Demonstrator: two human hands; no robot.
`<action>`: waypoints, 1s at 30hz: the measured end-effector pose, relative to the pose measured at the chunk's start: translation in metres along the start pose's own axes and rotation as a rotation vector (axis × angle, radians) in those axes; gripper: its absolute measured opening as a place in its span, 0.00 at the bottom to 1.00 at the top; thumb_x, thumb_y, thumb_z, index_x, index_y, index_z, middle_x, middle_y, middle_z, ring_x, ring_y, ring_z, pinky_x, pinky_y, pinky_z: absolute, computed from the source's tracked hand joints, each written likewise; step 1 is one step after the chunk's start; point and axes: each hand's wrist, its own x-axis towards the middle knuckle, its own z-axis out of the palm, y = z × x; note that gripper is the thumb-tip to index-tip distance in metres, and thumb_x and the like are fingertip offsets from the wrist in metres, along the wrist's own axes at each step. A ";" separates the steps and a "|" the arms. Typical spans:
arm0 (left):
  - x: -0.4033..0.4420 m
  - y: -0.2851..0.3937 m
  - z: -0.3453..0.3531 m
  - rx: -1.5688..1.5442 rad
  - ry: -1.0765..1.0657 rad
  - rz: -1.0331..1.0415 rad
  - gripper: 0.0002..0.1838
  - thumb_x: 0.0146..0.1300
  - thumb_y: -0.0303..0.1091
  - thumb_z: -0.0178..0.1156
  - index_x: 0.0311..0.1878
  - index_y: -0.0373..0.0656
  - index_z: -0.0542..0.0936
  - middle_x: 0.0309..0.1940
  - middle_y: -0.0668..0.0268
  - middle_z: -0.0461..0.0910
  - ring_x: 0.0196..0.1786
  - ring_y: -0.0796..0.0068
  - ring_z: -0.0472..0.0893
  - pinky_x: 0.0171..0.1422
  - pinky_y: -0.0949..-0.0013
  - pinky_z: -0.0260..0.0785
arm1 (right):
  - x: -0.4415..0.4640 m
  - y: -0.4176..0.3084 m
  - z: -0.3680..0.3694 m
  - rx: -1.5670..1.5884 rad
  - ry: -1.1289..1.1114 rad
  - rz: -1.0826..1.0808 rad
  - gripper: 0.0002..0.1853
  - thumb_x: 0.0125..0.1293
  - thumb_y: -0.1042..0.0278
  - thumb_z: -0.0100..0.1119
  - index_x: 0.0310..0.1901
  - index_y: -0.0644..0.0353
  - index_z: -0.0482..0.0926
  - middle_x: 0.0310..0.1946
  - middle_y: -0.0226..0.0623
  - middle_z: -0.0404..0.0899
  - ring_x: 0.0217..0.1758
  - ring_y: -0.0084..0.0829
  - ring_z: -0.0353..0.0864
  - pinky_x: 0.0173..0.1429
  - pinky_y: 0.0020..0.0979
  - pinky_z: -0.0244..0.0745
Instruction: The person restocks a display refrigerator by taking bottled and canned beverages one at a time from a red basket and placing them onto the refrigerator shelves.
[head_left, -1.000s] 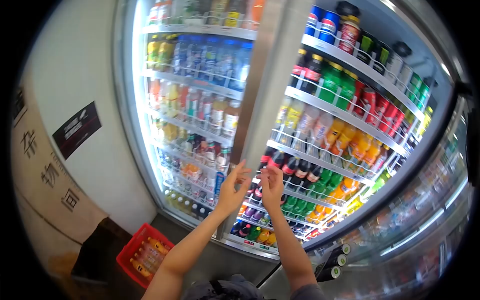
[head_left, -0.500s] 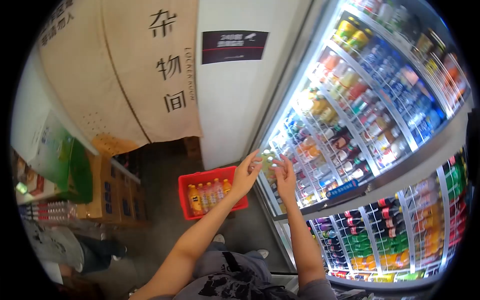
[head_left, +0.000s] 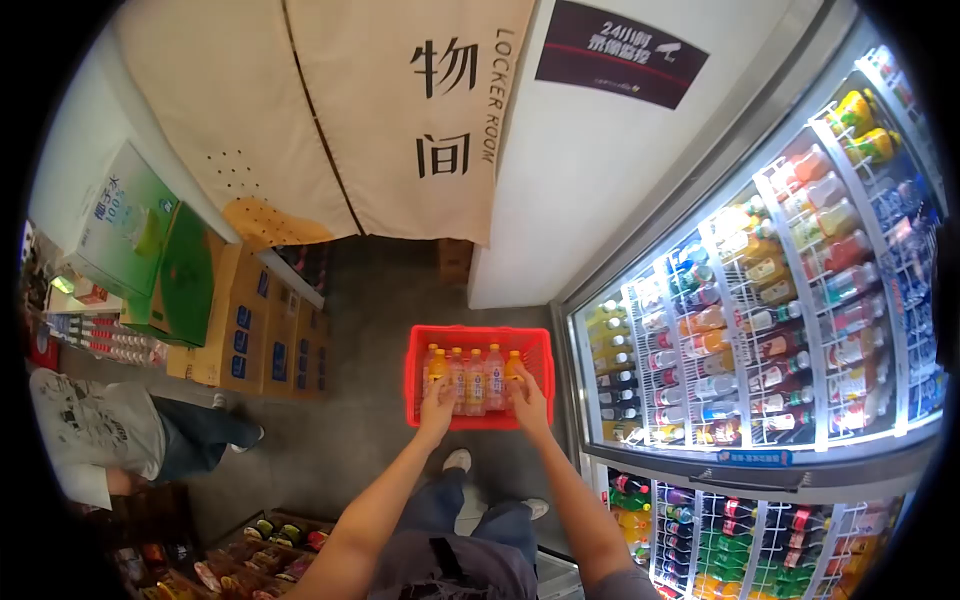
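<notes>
A red plastic basket point(head_left: 412, 350) stands on the floor in front of me. Several drink bottles are upright in it, among them pale pink bottles point(head_left: 476, 385) with orange labels. On the basket's left side, my left hand point(head_left: 436, 408) is closed round an orange juice bottle point(head_left: 438, 364). My right hand point(head_left: 530, 400) closes on another orange juice bottle point(head_left: 514, 364) at the right side. Parts of the fingers on both hands are hidden. Both orange bottles still stand within the basket.
A lit drinks fridge point(head_left: 770, 300) with full shelves rises on the right. Cardboard boxes point(head_left: 255, 320) and a green carton point(head_left: 180, 265) are stacked left. Another person point(head_left: 130, 425) stands at lower left, near packaged snacks point(head_left: 260, 555). A fabric curtain point(head_left: 370, 130) hangs ahead.
Both hands have dropped from in front of the fridge to the bottles in the basket. The view has turned right and down, bringing the basket to the middle.
</notes>
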 end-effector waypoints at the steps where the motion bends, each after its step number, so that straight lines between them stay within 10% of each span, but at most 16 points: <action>1: 0.005 -0.028 -0.012 0.009 0.007 -0.015 0.25 0.70 0.26 0.55 0.70 0.42 0.67 0.49 0.64 0.78 0.49 0.76 0.78 0.55 0.73 0.72 | 0.003 0.039 0.013 0.042 0.047 -0.035 0.22 0.74 0.71 0.51 0.68 0.60 0.67 0.47 0.39 0.82 0.45 0.23 0.81 0.49 0.26 0.78; 22: 0.097 -0.208 -0.072 0.312 0.000 -0.377 0.28 0.70 0.27 0.54 0.73 0.39 0.62 0.67 0.54 0.70 0.68 0.64 0.71 0.69 0.67 0.64 | 0.037 0.217 0.163 -0.197 -0.182 0.234 0.22 0.66 0.71 0.58 0.62 0.64 0.73 0.45 0.49 0.83 0.46 0.38 0.84 0.51 0.34 0.78; 30: 0.108 -0.222 -0.063 0.728 -0.027 -0.244 0.25 0.73 0.42 0.53 0.68 0.40 0.69 0.58 0.51 0.76 0.64 0.52 0.70 0.68 0.58 0.64 | 0.045 0.227 0.171 -0.218 -0.062 0.342 0.22 0.64 0.63 0.64 0.57 0.66 0.77 0.41 0.54 0.84 0.48 0.50 0.83 0.53 0.42 0.77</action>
